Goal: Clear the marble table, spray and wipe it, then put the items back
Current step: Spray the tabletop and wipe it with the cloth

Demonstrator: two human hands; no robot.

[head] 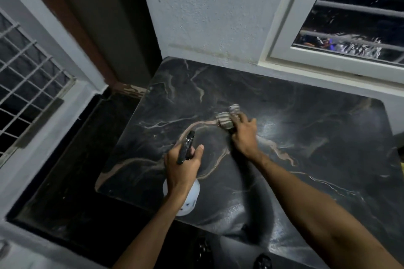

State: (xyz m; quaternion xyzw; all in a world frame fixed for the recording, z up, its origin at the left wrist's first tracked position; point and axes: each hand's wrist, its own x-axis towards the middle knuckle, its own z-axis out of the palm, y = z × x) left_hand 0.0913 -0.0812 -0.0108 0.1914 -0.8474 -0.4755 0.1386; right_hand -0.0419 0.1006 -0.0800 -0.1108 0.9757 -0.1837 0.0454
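My left hand [183,166] is wrapped around the spray bottle [189,192] at seven o'clock on the marble table [306,137]; my right hand [243,135] presses the striped cloth [227,117] at centre. I reckon wet marble could let the cloth skid, or the bottle knock the edge.

The left hand [182,166] sits over the tabletop's [317,137] near left part, wrapped around a spray bottle [189,197] whose body hangs below it. Ahead and to its right, the right hand [243,135] presses a cloth [227,117] onto the tabletop. A window [358,13] lies beyond both hands, to the right.
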